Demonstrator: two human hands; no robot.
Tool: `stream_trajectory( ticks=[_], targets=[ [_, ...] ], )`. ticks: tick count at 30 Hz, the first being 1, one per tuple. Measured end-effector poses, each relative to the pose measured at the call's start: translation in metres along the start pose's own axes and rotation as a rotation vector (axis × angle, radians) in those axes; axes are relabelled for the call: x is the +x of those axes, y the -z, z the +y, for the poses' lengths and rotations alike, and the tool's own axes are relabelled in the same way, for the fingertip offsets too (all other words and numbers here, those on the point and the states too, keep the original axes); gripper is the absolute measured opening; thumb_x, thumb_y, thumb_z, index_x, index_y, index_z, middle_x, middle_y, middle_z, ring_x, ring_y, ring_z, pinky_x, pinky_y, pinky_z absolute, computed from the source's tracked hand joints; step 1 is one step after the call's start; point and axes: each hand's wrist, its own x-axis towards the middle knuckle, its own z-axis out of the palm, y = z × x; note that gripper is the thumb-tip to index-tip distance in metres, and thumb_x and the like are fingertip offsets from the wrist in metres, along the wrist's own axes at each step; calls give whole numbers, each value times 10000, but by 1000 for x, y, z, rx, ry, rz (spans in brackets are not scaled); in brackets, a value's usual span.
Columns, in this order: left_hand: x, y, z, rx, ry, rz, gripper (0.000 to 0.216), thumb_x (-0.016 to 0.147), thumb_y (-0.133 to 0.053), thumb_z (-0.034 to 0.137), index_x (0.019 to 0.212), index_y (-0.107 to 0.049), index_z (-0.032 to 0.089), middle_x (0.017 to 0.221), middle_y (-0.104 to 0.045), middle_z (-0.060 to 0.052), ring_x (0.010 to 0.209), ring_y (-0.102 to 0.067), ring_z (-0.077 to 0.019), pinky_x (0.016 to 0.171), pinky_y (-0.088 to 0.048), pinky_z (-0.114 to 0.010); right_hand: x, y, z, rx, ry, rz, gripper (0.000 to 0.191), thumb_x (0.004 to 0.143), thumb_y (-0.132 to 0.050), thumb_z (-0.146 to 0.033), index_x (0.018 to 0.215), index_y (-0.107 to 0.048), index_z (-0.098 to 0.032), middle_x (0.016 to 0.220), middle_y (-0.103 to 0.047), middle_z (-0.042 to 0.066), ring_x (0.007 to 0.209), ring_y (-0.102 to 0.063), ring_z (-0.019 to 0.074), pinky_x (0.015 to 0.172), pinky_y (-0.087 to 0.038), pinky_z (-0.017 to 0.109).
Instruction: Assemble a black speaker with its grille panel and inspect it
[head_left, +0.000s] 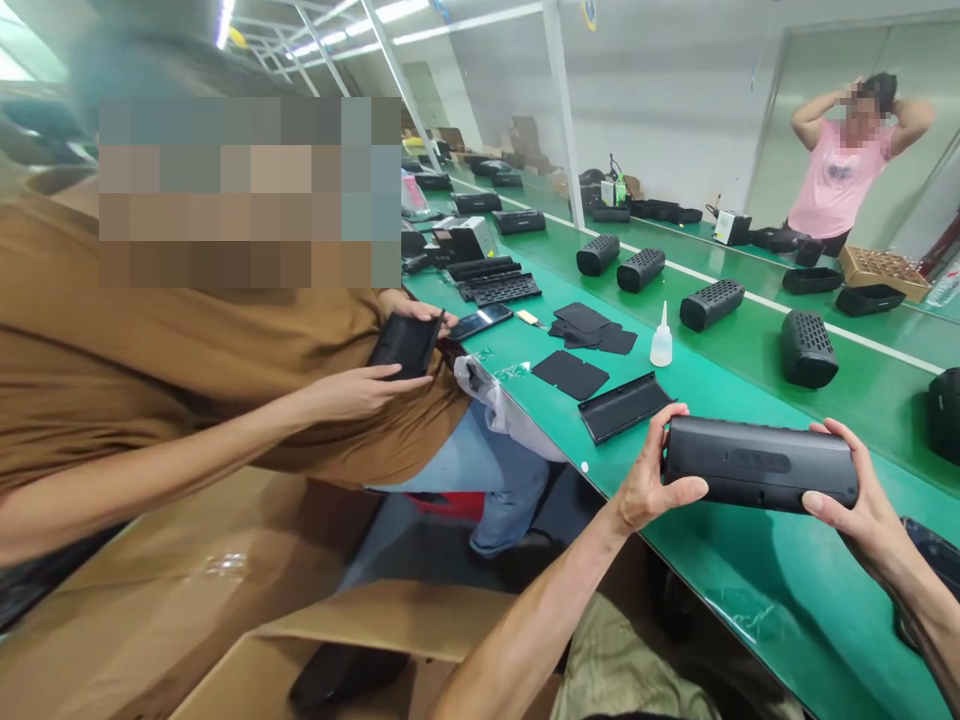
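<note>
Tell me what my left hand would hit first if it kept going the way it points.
The speaker it already grips: the left hand wraps its end. Beyond that, a perforated speaker on the belt seems in line, depth unclear.

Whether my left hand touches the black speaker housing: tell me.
Touching. The head view shows the left hand clasping one end of the black speaker housing, thumb on its front, fingers over the top; the right hand grips the other end.
</note>
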Motion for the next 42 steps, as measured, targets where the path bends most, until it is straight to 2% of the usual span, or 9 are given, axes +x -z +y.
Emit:
stream_trajectory(
  ticks=[4, 9, 13, 16, 22, 29, 34, 38, 42],
  targets=[
    [-2, 0, 9, 35, -6, -31, 1019, 738, -907, 586, 1535, -352, 275, 1312, -522, -83, 1072, -559, -237, 946, -494, -374, -6, 4, -9, -74, 43, 25, 1143, 716, -939, -651, 1656, -349, -375, 1720, -417, 131, 1478, -514, 416, 1148, -497, 533],
    [-5, -2, 5, 99, -101, 25, 983, 718, -882, 625, 1505, -402, 285, 1404, -500, -101, 1135, -550, -268, 952, -503, -385, -18, -2, -30, -229, 137, 130, 992, 745, -924, -629, 1586, -479, -347, 1616, -537, 109, 1429, -536, 417, 1117, -502, 512],
    [2, -5, -9, 139, -97, 96, 956, 723, -864, 636, 1488, -442, 246, 1370, -514, -106, 1101, -552, -263, 960, -495, -396, -10, -14, -17, -166, 112, 198, 955, 734, -894, -684, 1524, -517, -301, 1551, -579, 138, 1337, -596, 413, 1128, -485, 569],
    [9, -4, -14, 96, 3, 71, 979, 759, -851, 653, 1523, -408, 231, 1304, -551, -98, 1081, -574, -257, 972, -504, -402, 0, -15, 4, -128, 34, 139, 961, 763, -867, -690, 1552, -472, -309, 1559, -574, 139, 1339, -603, 393, 1124, -498, 573],
    [12, 2, -13, 94, 34, -65, 1239, 642, -973, 632, 1616, -300, 268, 1459, -498, -138, 1231, -568, -306, 1085, -491, -445, 4, 4, 25, -216, 46, 73, 994, 774, -890, -637, 1599, -429, -330, 1584, -557, 136, 1351, -607, 376, 1069, -554, 520],
    [-3, -7, -14, 14, 4, -13, 1086, 671, -939, 619, 1528, -375, 262, 1298, -563, -87, 1111, -588, -271, 984, -514, -406, -20, -5, -2, -189, 72, 74, 1102, 724, -902, -710, 1618, -394, -317, 1652, -492, 144, 1433, -527, 424, 1194, -406, 578],
    [-11, -8, -3, 85, -118, 53, 1047, 653, -946, 634, 1504, -452, 274, 1470, -489, -113, 1241, -555, -327, 1079, -479, -447, -38, -14, -27, -235, 118, 175, 1042, 746, -914, -653, 1614, -442, -321, 1635, -526, 125, 1417, -539, 431, 1180, -407, 559],
    [-14, -11, -11, 115, -49, 103, 1023, 705, -901, 680, 1517, -452, 252, 1468, -502, -122, 1248, -550, -337, 1131, -452, -483, -36, -21, -13, -135, 11, 163, 1041, 750, -893, -679, 1606, -433, -305, 1609, -539, 146, 1369, -572, 430, 1150, -435, 573],
    [-16, -9, -28, 167, -29, 69, 1073, 705, -864, 743, 1534, -389, 253, 1432, -506, -122, 1223, -557, -329, 1102, -468, -475, -27, -11, 6, -171, -28, 62, 1057, 730, -918, -662, 1599, -416, -332, 1643, -505, 126, 1446, -515, 420, 1171, -431, 550]
  ],
)
